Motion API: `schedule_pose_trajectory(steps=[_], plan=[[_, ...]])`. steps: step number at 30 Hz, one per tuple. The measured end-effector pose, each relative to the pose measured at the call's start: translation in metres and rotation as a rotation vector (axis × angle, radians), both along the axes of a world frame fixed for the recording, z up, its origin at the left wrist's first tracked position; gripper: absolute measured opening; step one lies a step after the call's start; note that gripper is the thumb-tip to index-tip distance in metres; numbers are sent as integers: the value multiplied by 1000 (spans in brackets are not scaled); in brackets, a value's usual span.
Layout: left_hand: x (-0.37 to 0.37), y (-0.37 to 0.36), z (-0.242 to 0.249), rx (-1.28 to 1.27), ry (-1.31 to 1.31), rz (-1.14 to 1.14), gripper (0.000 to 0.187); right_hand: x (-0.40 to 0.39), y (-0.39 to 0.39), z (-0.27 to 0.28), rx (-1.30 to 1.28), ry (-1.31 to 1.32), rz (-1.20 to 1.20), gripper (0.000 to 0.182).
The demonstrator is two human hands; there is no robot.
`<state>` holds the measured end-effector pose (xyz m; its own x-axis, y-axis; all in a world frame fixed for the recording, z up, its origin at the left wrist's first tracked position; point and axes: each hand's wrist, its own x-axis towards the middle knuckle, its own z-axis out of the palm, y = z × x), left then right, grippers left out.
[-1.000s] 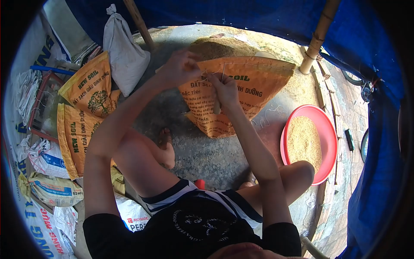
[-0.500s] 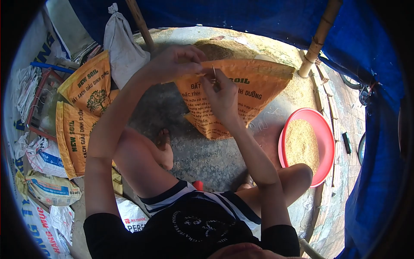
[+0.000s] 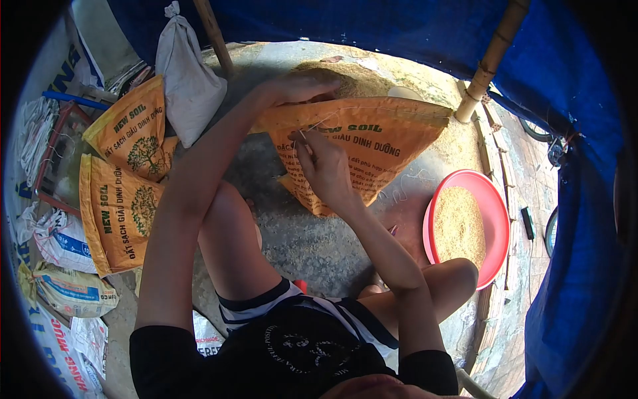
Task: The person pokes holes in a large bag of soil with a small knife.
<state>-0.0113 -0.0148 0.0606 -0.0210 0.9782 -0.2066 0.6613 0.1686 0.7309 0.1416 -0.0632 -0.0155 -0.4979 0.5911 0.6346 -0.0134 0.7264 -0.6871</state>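
Observation:
An orange printed soil sack (image 3: 392, 143) stands upright before me, with thread running along its top edge. My left hand (image 3: 309, 88) is at that edge near the left corner, its fingers partly hidden behind the rim as they grip it. In front of the printed face, my right hand (image 3: 325, 163) pinches a thin needle (image 3: 302, 135) between thumb and forefinger. A pale thread (image 3: 325, 120) stretches from the needle up to the sack's edge.
Two more orange sacks (image 3: 129, 213) and a tied white sack (image 3: 189, 80) stand at left. A pink basin (image 3: 498, 233) of grain-like husks sits at right, near a bamboo post (image 3: 492, 60). Blue tarp (image 3: 332, 23) hangs behind; loose husks (image 3: 365, 80) lie beyond the sack.
My right hand has moved down and left with the needle, drawing the thread out from the edge. My left hand has shifted right along the rim, its raised fingers now lowered.

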Motion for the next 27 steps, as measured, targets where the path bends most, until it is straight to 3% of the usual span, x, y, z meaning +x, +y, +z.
schedule_pose_trajectory(steps=[3, 7, 9, 10, 12, 13, 15, 16, 18, 19, 21, 24, 25, 27], plan=[[-17, 23, -13, -121, 155, -186, 66, 4, -2, 4, -57, -32, 24, 17], [-40, 17, -12, -158, 355, -207, 62, 3, 0, 2, -49, 19, 17, 16], [-59, 6, -18, 71, 344, -109, 53, 2, -2, 2, -63, 23, 29, 17], [-60, -3, -11, 68, 349, -109, 53, 2, -2, 3, -75, 19, 36, 17], [-66, -22, 3, 153, 136, 117, 41, 1, -4, 5, -90, 18, 44, 17], [-81, -23, -2, 151, 138, 118, 41, 1, -6, 7, -99, 2, 49, 17], [-106, -25, -9, 174, -271, 214, 33, -1, -7, 6, -108, -13, 59, 17], [-107, -28, -11, 175, -269, 219, 33, -3, -6, 4, -92, -4, 57, 17], [-103, -40, -12, 247, -634, 215, 29, -6, -4, 1, -73, 3, 64, 16], [-93, -48, -4, 251, -634, 221, 29, -7, -4, 0, -52, -7, 56, 16], [-74, -59, 10, 228, -942, 131, 20, -9, -2, 0, -30, -18, 52, 16], [-68, -62, 6, 188, -1024, 23, 16, -10, -3, 4, -15, -4, 49, 16], [-63, -65, 6, 191, -1026, 25, 16, -9, -5, 8, -58, 29, 56, 15], [-47, -73, 5, 301, -299, -59, 18, -6, -9, 18, -100, 61, 63, 14]])
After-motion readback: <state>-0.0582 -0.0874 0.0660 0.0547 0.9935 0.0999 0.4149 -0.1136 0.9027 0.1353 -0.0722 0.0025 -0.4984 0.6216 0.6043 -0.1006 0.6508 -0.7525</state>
